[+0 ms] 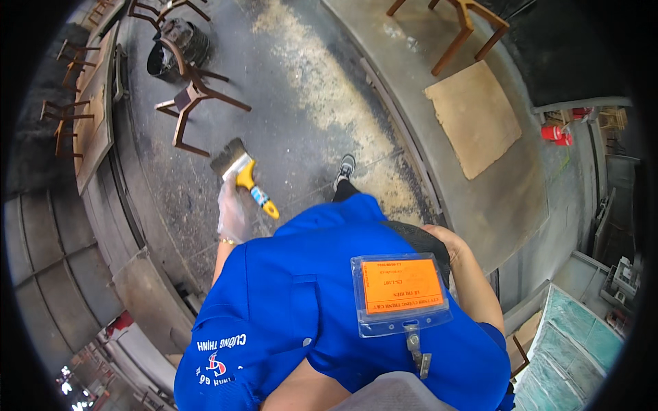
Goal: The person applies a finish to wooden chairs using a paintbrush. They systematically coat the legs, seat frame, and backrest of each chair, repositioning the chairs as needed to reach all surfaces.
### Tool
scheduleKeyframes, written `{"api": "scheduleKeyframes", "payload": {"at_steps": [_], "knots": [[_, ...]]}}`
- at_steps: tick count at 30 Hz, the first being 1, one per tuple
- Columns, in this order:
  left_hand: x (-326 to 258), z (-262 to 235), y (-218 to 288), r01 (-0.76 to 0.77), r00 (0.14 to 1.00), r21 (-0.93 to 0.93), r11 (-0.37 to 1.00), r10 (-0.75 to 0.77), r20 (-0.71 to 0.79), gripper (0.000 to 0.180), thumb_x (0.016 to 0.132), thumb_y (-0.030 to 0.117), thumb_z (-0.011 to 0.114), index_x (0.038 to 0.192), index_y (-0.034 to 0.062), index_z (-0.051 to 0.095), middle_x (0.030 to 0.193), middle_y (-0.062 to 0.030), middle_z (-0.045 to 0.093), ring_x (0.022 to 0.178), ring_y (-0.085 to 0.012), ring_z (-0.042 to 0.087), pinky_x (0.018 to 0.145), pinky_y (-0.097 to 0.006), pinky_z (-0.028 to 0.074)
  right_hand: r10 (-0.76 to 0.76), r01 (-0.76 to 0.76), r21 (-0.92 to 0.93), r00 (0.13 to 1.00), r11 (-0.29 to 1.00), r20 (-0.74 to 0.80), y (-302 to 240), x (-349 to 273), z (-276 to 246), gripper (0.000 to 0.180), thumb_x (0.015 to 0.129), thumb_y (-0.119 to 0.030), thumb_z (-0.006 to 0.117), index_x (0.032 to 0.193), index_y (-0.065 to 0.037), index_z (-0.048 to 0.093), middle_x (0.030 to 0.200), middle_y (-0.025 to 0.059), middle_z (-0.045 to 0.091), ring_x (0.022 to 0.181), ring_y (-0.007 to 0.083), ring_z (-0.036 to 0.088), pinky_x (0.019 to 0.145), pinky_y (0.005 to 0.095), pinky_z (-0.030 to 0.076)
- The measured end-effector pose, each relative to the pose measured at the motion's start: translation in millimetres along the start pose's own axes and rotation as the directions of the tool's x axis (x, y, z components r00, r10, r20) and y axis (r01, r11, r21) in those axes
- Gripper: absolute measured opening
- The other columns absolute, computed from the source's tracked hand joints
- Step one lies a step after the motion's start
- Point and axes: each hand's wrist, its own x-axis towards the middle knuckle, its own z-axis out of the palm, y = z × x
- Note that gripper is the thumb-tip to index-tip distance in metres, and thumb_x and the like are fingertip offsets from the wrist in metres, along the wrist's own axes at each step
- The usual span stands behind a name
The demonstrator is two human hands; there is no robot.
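My left hand point(233, 211), in a thin see-through glove, grips a wide flat paintbrush point(245, 178) near its metal band. The brush has dark bristles pointing up and left, and a yellow handle slanting down to the right. Just beyond the bristles stands a brown wooden chair point(195, 92) with splayed legs, apart from the brush. My right arm bends in against my blue jacket. A dark grey covering, perhaps a glove, shows at my right hand point(418, 238); its fingers are hidden, so I cannot make out whether it holds anything.
Behind the chair sits a black bucket point(163, 63). On the right, a low grey platform point(507, 212) carries a brown cardboard sheet point(476, 120) and another wooden chair point(462, 27). More chairs point(65, 120) stand on the left. My shoe point(346, 166) rests on the stained floor.
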Motion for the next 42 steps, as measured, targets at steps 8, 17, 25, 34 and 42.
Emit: {"api": "scheduleKeyframes", "payload": {"at_steps": [8, 17, 25, 34, 42], "knots": [[91, 82, 16, 0.052, 0.993, 0.029, 0.998, -0.048, -0.111, 0.046, 0.112, 0.027, 0.053, 0.146, -0.0043, 0.047, 0.137, -0.0188, 0.060, 0.116, -0.0286, 0.066, 0.105, -0.046, 0.056, -0.108, 0.116, 0.086, 0.990, 0.990, -0.086, -104, 31, -12, 0.035, 0.101, -0.004, 0.062, 0.132, 0.010, 0.068, 0.120, 0.0177, 0.076, 0.097, 0.0200, 0.076, 0.088, 0.0305, 0.062], [186, 137, 11, 0.092, 0.988, -0.015, 0.996, -0.093, -0.123, 0.046, 0.113, 0.031, 0.050, 0.144, -0.0038, 0.052, 0.128, -0.0188, 0.066, 0.111, -0.0298, 0.070, 0.102, -0.045, 0.060, 0.130, -0.131, 0.202, 0.991, 0.971, 0.022, -171, 83, -50, 0.035, 0.102, -0.010, 0.068, 0.134, 0.005, 0.068, 0.120, 0.0136, 0.077, 0.101, 0.0189, 0.075, 0.092, 0.0316, 0.061], [280, 170, 13, 0.098, 0.995, -0.027, 0.995, -0.097, 0.030, 0.041, 0.112, 0.026, 0.052, 0.140, -0.0047, 0.052, 0.126, -0.0198, 0.066, 0.107, -0.0310, 0.070, 0.100, -0.048, 0.060, -0.014, -0.088, 0.263, 0.932, 0.961, 0.363, -221, 144, -28, 0.025, 0.101, -0.013, 0.071, 0.121, 0.001, 0.072, 0.110, 0.0096, 0.078, 0.093, 0.0168, 0.073, 0.085, 0.0315, 0.059], [416, 221, 57, 0.226, 0.953, -0.010, 0.974, -0.219, 0.208, 0.041, 0.109, 0.027, 0.060, 0.137, -0.0018, 0.055, 0.125, -0.0148, 0.067, 0.108, -0.0279, 0.067, 0.098, -0.044, 0.055, -0.458, 0.110, -0.567, 0.722, 0.816, -0.519, -258, 230, -11, 0.022, 0.096, -0.023, 0.080, 0.087, -0.008, 0.068, 0.079, 0.0016, 0.072, 0.073, 0.0122, 0.063, 0.069, 0.0325, 0.050], [518, 268, 72, 0.263, 0.862, 0.175, 0.949, -0.313, 0.400, 0.043, 0.109, 0.026, 0.060, 0.139, -0.0042, 0.055, 0.132, -0.0153, 0.065, 0.117, -0.0269, 0.064, 0.105, -0.043, 0.051, -0.299, 0.263, -0.144, 0.863, 0.954, -0.406, -239, 252, 35, 0.019, 0.098, -0.021, 0.079, 0.099, -0.006, 0.067, 0.084, 0.0003, 0.073, 0.079, 0.0132, 0.068, 0.075, 0.0304, 0.055]]}}
